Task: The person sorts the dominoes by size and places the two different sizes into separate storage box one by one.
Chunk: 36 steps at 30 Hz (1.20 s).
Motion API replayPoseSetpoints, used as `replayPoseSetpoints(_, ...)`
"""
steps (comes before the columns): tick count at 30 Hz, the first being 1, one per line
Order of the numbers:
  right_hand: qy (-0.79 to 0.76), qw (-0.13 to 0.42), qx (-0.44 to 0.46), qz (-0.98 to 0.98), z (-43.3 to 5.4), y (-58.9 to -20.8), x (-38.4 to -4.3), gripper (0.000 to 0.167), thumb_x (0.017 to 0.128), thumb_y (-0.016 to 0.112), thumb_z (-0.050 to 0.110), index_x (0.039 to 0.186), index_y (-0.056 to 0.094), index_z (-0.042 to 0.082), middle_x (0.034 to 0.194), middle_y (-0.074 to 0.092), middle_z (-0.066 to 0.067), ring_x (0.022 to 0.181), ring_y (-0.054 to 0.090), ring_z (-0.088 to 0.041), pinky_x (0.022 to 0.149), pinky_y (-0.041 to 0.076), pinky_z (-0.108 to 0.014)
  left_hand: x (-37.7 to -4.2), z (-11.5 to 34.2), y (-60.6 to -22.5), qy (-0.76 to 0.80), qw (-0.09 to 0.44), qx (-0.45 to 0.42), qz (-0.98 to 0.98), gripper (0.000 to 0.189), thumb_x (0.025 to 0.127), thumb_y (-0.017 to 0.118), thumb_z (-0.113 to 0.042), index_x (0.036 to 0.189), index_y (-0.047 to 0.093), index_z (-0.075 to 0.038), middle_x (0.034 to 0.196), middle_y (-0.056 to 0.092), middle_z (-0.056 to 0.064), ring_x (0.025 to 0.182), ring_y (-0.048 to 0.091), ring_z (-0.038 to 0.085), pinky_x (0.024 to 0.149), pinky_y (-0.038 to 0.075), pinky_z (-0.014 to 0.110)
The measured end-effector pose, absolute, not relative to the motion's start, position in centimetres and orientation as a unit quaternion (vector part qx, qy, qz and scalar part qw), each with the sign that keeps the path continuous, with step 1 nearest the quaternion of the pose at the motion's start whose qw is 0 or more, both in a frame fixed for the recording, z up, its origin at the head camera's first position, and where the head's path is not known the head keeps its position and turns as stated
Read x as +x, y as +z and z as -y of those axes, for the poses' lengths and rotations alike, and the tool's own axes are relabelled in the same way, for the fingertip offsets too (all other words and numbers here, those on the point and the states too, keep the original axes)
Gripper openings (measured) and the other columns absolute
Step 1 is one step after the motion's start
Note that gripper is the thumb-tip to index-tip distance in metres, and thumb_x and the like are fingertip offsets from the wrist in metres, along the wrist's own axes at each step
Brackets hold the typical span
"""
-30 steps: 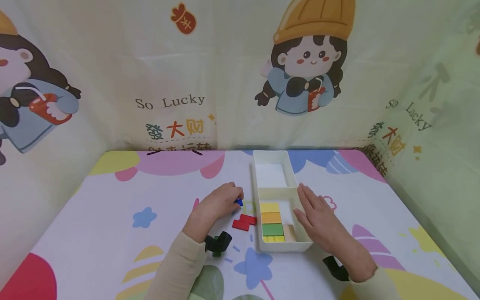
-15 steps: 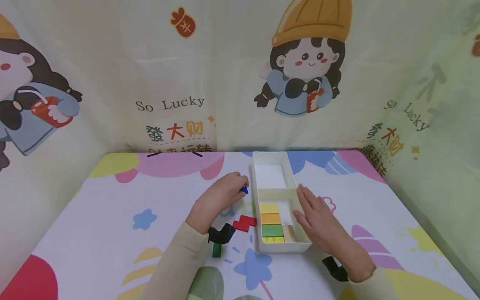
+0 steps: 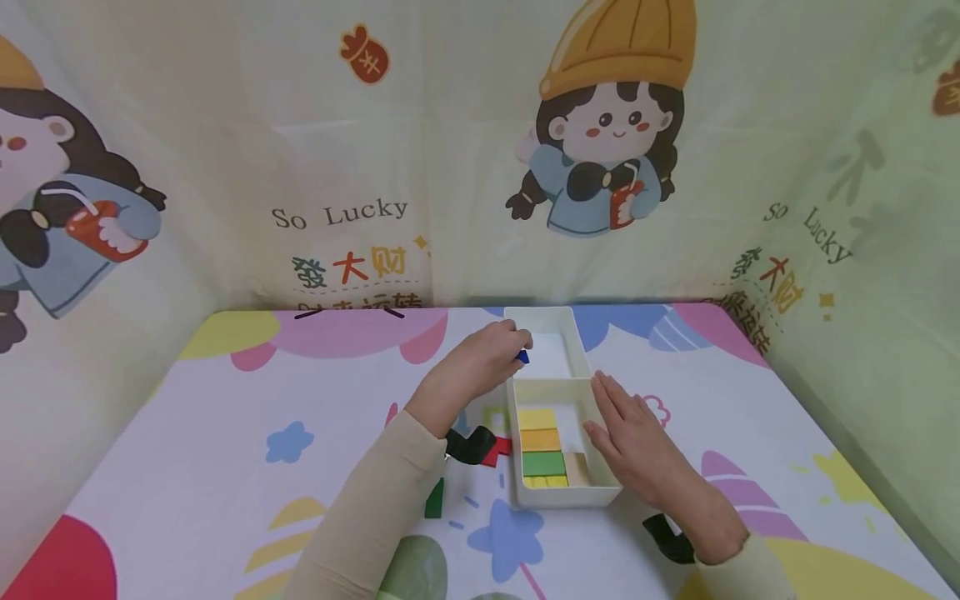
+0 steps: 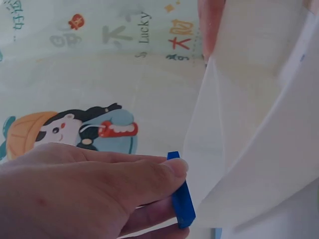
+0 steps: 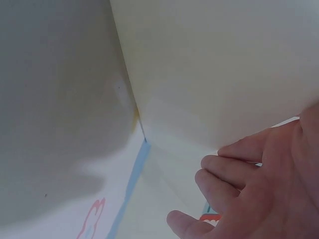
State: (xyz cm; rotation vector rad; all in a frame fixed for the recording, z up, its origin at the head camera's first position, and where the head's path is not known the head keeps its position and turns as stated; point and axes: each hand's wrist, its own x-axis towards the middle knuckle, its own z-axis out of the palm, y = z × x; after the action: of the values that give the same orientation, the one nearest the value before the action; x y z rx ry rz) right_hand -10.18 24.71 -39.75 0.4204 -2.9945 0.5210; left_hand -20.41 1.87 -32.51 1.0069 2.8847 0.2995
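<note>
My left hand (image 3: 480,362) pinches a small blue block (image 4: 182,194) with slanted ends between thumb and fingers. In the head view the block overlaps the far compartment of a white two-part box (image 3: 566,497), near its left wall. At the box's right side, my right hand (image 3: 641,446) rests with straight fingers along the near compartment's wall. That compartment holds a pale yellow block (image 3: 537,419), an orange block (image 3: 540,440), a green block (image 3: 543,463), a beige block (image 3: 577,468) and a bright yellow piece (image 3: 545,481) by the front wall.
Left of the box lie red blocks (image 3: 492,457), partly hidden by the left wrist's black strap (image 3: 472,447). A dark green block (image 3: 435,500) is nearer the front, beside the left sleeve (image 3: 375,508). Patterned cloth (image 3: 360,142) hangs behind the table.
My left hand has carried the blue block away from me and to the right, from beside the box to over its far compartment. My right hand has stayed in place.
</note>
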Motion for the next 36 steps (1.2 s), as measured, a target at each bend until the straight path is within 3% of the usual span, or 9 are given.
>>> replayPoseSetpoints(12,0.165,0.042,0.135,0.976,-24.7,-40.1,-10.2,0.068,0.102,0.051,0.030,0.156,0.023,0.000,0.163,0.022,-0.018,0.149,0.025,-0.039,0.118,0.020,-0.063,-22.5,-5.0,-33.2,0.035,0.041,0.363,-0.930,0.019,0.096,0.065,-0.017,0.114,0.067,-0.010,0.108,0.064,0.006,0.096,0.059,0.016,0.084,0.052,0.024)
replayPoseSetpoints(23,0.166,0.040,0.127,0.977,-24.6,-40.0,-10.1,0.069,0.102,0.052,0.031,0.156,0.022,0.001,0.164,0.022,-0.017,0.149,0.024,-0.038,0.118,0.020,-0.063,-23.5,-6.4,-33.8,-0.021,0.087,0.361,-0.928,0.018,0.095,0.067,-0.017,0.113,0.068,-0.013,0.107,0.068,0.002,0.092,0.058,0.014,0.085,0.053,0.023)
replayPoseSetpoints(28,0.166,0.038,0.129,0.977,-24.5,-40.0,-10.2,0.069,0.102,0.052,0.031,0.156,0.022,0.002,0.164,0.021,-0.017,0.149,0.024,-0.038,0.118,0.020,-0.062,-23.7,-6.6,-34.0,-0.033,0.117,0.346,-0.930,0.015,0.092,0.071,-0.017,0.106,0.070,-0.014,0.100,0.070,0.000,0.085,0.060,0.013,0.080,0.054,0.024)
replayPoseSetpoints(36,0.168,0.044,0.134,0.976,-24.6,-40.0,-10.2,0.068,0.102,0.052,0.030,0.156,0.022,0.001,0.164,0.022,-0.016,0.149,0.025,-0.038,0.118,0.021,-0.062,-23.7,-6.7,-33.9,-0.026,0.142,0.339,-0.930,0.016,0.091,0.072,-0.014,0.107,0.071,-0.017,0.104,0.069,-0.001,0.087,0.058,0.012,0.083,0.054,0.023)
